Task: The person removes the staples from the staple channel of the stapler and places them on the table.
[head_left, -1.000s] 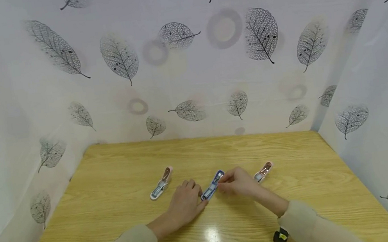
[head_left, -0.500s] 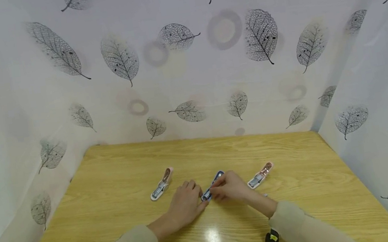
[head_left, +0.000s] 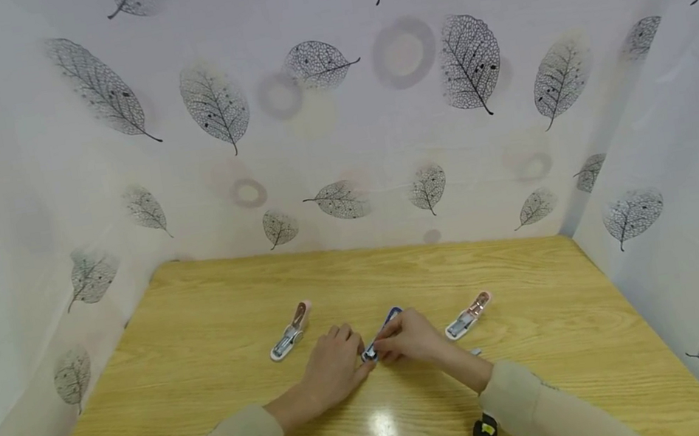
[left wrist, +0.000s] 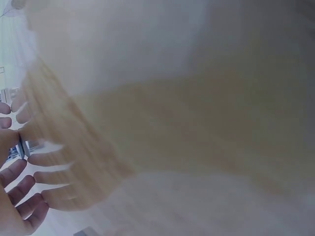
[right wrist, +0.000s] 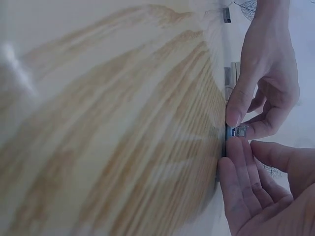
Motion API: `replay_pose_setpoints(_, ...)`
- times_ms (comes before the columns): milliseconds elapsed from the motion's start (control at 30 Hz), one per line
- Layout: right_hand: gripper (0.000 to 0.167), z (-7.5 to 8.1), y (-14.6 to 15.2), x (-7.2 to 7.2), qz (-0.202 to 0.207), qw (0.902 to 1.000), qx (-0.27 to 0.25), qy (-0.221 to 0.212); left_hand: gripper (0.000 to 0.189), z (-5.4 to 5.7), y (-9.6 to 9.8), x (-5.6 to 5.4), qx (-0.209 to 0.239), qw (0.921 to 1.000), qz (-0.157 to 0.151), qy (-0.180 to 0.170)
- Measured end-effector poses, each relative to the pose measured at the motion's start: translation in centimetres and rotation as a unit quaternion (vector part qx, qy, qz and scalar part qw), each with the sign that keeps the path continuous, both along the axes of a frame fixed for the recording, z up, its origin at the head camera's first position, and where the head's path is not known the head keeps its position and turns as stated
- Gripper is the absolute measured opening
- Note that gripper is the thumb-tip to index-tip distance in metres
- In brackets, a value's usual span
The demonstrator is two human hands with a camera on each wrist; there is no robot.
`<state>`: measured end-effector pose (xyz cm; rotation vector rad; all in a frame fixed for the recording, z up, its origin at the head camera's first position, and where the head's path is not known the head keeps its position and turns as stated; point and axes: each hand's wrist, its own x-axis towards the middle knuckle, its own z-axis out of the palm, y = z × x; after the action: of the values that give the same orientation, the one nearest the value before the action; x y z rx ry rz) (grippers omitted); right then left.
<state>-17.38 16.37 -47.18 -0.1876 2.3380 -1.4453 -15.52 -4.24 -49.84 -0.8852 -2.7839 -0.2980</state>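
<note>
A blue stapler (head_left: 393, 315), folded open with its metal channel showing, lies slantwise on the table between my two hands. My left hand (head_left: 336, 361) holds its near end between thumb and fingers. Over its middle bends my right hand (head_left: 411, 336), with thumb and fingertips pinched together at the channel. Those fingers hide part of the stapler and anything small between them. In the right wrist view, the left hand (right wrist: 270, 73) and right hand (right wrist: 261, 191) meet around the silver end of the stapler (right wrist: 240, 131). The left wrist view is mostly blurred, with fingers (left wrist: 24, 191) at its left edge.
On the wooden table (head_left: 212, 289), a pink and white opened stapler (head_left: 288, 334) lies to the left. A similar pink stapler (head_left: 468, 316) lies to the right. A small grey piece (head_left: 476, 351) sits beside the right wrist. Leaf-patterned cloth (head_left: 338, 137) surrounds the table.
My right hand has moved left and nearer along the blue stapler, toward its near end. This uncovers the right stapler and the small grey piece. The left hand has stayed still.
</note>
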Motion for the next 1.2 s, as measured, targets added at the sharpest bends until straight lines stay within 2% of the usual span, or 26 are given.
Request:
replay_pose_setpoints(500, 0.019, 0.1, 0.2, 0.1, -0.015, 0.9983, -0.040, -0.040, 0.032, -0.1, 0.1, -0.1, 0.008, 0.9999, 0.000, -0.007)
replay_pose_setpoints(700, 0.024, 0.3, 1.4, 0.3, -0.029, 0.9954, -0.082, -0.038, 0.031, -0.1, 0.0, -0.2, 0.015, 0.9998, -0.001, -0.016)
replay_pose_setpoints(867, 0.023, 0.3, 2.5, 1.1, -0.021, 0.9956, -0.087, -0.027, 0.031, -0.1, 0.0, -0.2, 0.025, 0.9996, 0.000, -0.015)
replay_pose_setpoints(1200, 0.022, 0.0, 2.4, 3.4, 0.010, 0.9937, -0.064, -0.092, 0.031, -0.1, 0.0, 0.0, 0.016, 0.9998, 0.002, -0.011)
